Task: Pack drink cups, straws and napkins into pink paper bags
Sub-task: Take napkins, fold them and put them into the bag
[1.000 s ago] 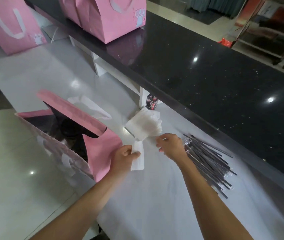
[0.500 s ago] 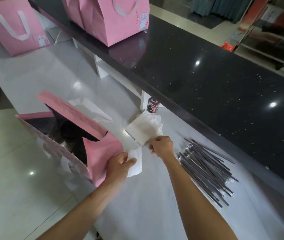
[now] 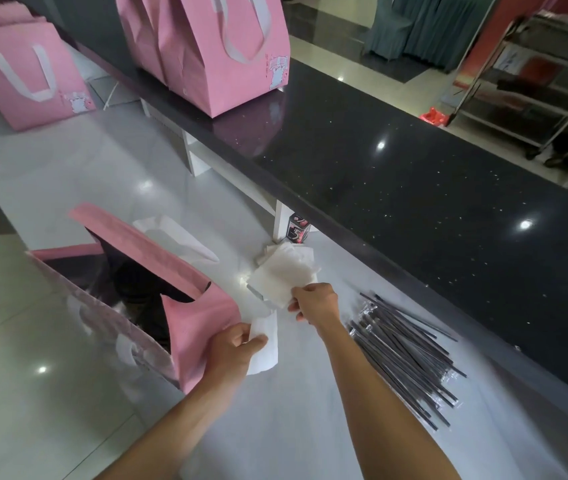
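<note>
hands: left (image 3: 237,348) holds napkin (image 3: 264,341), right (image 3: 315,301) pinches stack (image 3: 281,277).

Your open pink bag (image 3: 203,323) stands at the table's (image 3: 293,427) left edge, its mouth unblocked from above. The napkin stack (image 3: 284,277) lies just beyond your right hand (image 3: 315,303), hard against the black upper counter (image 3: 414,188), which overhangs and walls off the far side. The straws (image 3: 404,355) fill the right. Bare table lies between your forearms.
</note>
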### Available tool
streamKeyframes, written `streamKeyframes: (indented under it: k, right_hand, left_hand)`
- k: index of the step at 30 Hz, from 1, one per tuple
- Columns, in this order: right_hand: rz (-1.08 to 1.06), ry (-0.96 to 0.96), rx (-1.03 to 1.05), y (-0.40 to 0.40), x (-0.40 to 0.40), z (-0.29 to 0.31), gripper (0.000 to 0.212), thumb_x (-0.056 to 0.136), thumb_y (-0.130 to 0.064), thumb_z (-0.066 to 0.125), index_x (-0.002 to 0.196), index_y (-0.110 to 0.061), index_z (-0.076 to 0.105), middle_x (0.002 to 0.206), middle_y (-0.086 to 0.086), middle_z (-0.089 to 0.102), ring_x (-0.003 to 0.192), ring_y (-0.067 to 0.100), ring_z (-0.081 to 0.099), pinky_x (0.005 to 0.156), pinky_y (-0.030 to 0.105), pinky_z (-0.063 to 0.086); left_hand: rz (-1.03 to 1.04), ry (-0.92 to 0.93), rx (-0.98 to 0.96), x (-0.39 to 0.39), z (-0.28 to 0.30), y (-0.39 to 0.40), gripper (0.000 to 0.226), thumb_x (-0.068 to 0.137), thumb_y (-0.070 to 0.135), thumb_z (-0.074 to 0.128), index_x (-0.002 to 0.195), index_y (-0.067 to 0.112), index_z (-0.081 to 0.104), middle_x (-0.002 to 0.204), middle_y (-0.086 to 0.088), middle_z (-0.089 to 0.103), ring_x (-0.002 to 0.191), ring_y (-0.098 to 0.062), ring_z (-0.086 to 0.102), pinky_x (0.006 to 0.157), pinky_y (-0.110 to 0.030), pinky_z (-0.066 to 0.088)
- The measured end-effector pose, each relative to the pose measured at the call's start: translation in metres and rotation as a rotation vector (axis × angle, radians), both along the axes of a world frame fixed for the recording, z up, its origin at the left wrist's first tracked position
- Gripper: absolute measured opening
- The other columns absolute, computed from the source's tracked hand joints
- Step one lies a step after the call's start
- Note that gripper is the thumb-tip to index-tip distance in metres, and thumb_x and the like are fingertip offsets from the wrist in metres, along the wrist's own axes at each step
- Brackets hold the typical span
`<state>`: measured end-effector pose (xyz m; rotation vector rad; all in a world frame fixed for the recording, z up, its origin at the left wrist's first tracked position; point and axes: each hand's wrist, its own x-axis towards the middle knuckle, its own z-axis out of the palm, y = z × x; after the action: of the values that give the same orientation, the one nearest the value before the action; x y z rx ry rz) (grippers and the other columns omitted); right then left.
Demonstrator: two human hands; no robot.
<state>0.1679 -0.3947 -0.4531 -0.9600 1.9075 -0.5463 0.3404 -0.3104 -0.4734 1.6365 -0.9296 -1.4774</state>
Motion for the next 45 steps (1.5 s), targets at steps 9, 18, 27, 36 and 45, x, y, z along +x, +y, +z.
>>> streamKeyframes:
  k: [9, 18, 27, 36, 45]
  right_hand:
    - [0.192, 0.347, 0.039, -0.002, -0.013, 0.001, 0.033, 0.083, -0.039, 0.049, 0.085, -0.014, 0.07, 0.072, -0.003, 0.075, 0.066, 0.018, 0.072, 0.074, 0.033, 0.06]
    - [0.908, 0.783, -0.517, -0.029, 0.01, -0.018, 0.042, 0.094, -0.017, 0.06, 0.136, -0.024, 0.059, 0.141, 0.003, 0.055, 0.127, 0.031, 0.05, 0.1, 0.047, 0.04]
    - [1.215, 0.92, -0.6, -0.054, 0.026, -0.03, 0.042, 0.086, -0.01, 0.065, 0.125, -0.025, 0.069, 0.147, 0.004, 0.051, 0.133, 0.03, 0.044, 0.1, 0.05, 0.035]
    - [1.22, 0.916, -0.565, -0.062, 0.027, -0.026, 0.049, 0.085, -0.006, 0.061, 0.13, -0.025, 0.062, 0.136, 0.001, 0.056, 0.127, 0.025, 0.044, 0.097, 0.044, 0.03]
    - [1.215, 0.948, -0.786, -0.063, 0.022, -0.032, 0.027, 0.069, -0.01, 0.081, 0.091, -0.026, 0.077, 0.102, -0.005, 0.071, 0.099, 0.023, 0.062, 0.079, 0.039, 0.045]
  left_hand:
    - [-0.029, 0.027, -0.02, -0.006, 0.004, 0.0, 0.038, 0.063, 0.032, 0.07, 0.087, 0.003, 0.07, 0.075, 0.001, 0.067, 0.069, -0.012, 0.059, 0.06, -0.024, 0.043]
    - [-0.006, -0.046, -0.021, 0.0, 0.001, 0.0, 0.031, 0.062, 0.033, 0.066, 0.08, 0.009, 0.068, 0.066, 0.01, 0.064, 0.052, 0.004, 0.054, 0.049, -0.01, 0.037]
    - [-0.004, -0.075, -0.005, -0.003, -0.004, -0.003, 0.034, 0.064, 0.035, 0.067, 0.087, 0.01, 0.071, 0.076, 0.005, 0.069, 0.064, -0.002, 0.059, 0.054, -0.013, 0.04]
    - [0.001, -0.086, -0.012, -0.006, 0.001, -0.006, 0.029, 0.068, 0.033, 0.069, 0.086, 0.011, 0.07, 0.071, 0.009, 0.066, 0.058, 0.003, 0.057, 0.051, -0.011, 0.039]
    - [0.016, -0.053, 0.029, -0.004, 0.002, -0.006, 0.04, 0.064, 0.035, 0.065, 0.093, 0.009, 0.07, 0.081, 0.003, 0.071, 0.06, 0.006, 0.06, 0.053, -0.01, 0.042]
